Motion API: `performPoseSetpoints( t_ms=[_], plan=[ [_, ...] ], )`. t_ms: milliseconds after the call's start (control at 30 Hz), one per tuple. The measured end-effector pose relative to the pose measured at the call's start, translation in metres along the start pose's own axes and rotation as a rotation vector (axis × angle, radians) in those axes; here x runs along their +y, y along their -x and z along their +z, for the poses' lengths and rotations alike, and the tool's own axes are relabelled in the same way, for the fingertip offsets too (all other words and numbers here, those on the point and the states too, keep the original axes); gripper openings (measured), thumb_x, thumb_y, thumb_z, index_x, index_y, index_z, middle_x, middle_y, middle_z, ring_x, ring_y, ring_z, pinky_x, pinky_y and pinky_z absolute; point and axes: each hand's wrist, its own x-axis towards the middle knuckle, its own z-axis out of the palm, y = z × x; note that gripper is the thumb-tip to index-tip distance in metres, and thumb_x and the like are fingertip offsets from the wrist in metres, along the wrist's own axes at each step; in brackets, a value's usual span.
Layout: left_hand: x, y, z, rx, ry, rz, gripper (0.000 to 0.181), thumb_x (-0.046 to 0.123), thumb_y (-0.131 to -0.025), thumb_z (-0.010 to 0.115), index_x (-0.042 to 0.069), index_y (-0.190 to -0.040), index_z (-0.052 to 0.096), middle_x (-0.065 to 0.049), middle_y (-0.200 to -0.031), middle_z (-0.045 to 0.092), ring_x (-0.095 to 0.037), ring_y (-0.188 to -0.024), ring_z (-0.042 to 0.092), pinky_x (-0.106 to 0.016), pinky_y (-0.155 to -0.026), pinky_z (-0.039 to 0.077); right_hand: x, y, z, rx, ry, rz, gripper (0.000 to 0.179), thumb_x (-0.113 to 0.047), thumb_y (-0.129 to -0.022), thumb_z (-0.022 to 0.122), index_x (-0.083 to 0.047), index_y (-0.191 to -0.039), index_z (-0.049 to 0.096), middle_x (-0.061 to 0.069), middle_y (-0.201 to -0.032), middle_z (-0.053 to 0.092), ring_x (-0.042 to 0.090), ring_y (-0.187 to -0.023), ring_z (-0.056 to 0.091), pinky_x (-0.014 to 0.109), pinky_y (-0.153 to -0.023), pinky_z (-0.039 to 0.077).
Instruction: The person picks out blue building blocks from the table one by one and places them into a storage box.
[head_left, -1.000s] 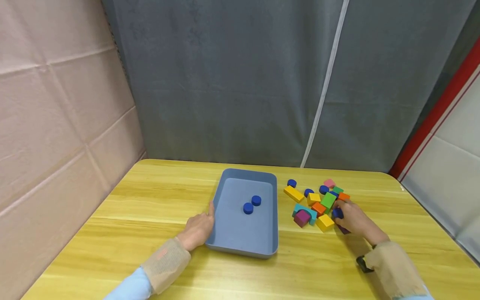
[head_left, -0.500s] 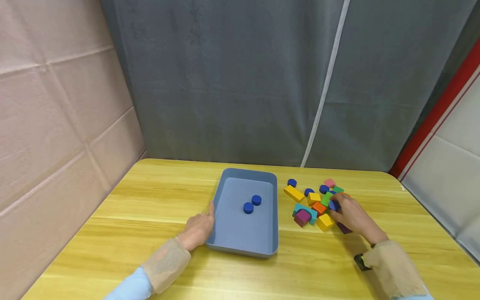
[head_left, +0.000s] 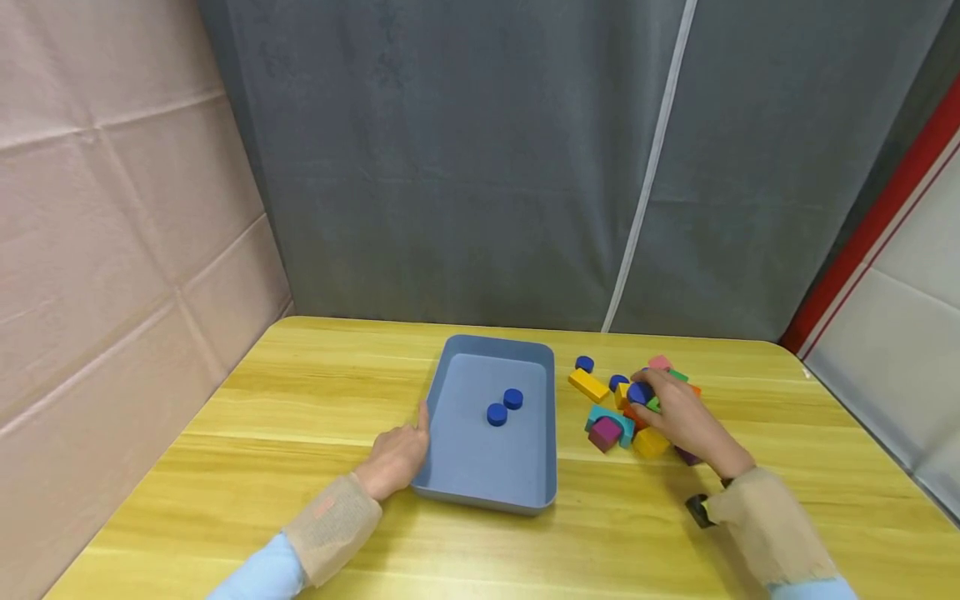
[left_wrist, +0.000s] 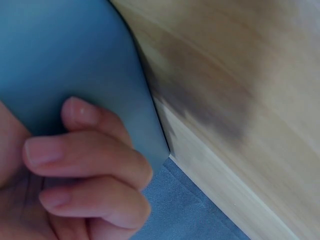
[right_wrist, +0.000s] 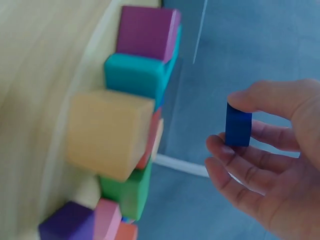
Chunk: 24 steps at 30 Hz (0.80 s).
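Note:
In the head view my right hand (head_left: 681, 417) holds a short blue cylinder block (head_left: 639, 392) over the pile of colored blocks. The right wrist view shows this blue cylinder (right_wrist: 238, 125) pinched between thumb and fingertips, clear of the blocks beside it. My left hand (head_left: 393, 460) is at the left side of a grey-blue rectangular tray (head_left: 487, 475), one digit lying along its rim. Seen from the left wrist, several curled fingers (left_wrist: 90, 155) lie against the tray wall (left_wrist: 60, 50). Two blue cylinders (head_left: 505, 407) sit inside the tray.
Right of the tray lie a yellow bar (head_left: 588, 385), a purple block (head_left: 604, 434), a teal arch (head_left: 626, 429), a yellow block (head_left: 651, 442) and a pink one (head_left: 660, 362). Loose blue cylinders (head_left: 584, 363) lie at the pile's far left. A grey curtain (head_left: 450, 167) hangs behind the table.
My right hand has lifted the blue cylinder from the right side of the pile and moved it left and away from me. The left hand and tray have stayed put.

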Motion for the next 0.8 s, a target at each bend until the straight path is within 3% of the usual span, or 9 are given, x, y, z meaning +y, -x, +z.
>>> performPoseSetpoints(
  t_ms=[167,533,800],
  plan=[
    [-0.001,0.0,0.0,0.006,-0.006,0.005,0.063,-0.011,-0.076,0.045,-0.013,-0.135,0.022,-0.009,-0.055,0.047,-0.018,-0.047,0.043,-0.031,-0.043,0.04,-0.012,-0.008,0.002,0.025,-0.04,-0.053,0.034,-0.005,-0.077,0.065,0.008,-0.106,0.053,0.018,-0.093,0.059,0.026,-0.078,0.057,0.04,-0.068,0.051],
    [-0.002,0.0,-0.001,-0.01,-0.004,-0.01,0.061,-0.01,-0.078,0.044,-0.012,-0.135,0.021,-0.011,-0.058,0.05,-0.019,-0.05,0.044,-0.033,-0.045,0.042,-0.04,-0.024,0.018,0.01,-0.063,-0.153,0.035,-0.003,-0.076,0.066,0.009,-0.105,0.053,0.021,-0.099,0.058,0.029,-0.082,0.059,0.039,-0.071,0.051],
    [-0.001,0.0,0.0,-0.002,-0.015,-0.001,0.06,-0.006,-0.08,0.046,-0.012,-0.135,0.022,-0.009,-0.058,0.05,-0.018,-0.048,0.043,-0.032,-0.044,0.041,-0.059,-0.031,0.035,0.029,-0.084,-0.27,0.034,-0.005,-0.074,0.069,0.005,-0.103,0.054,0.016,-0.094,0.058,0.024,-0.079,0.059,0.035,-0.069,0.052]
  ],
)
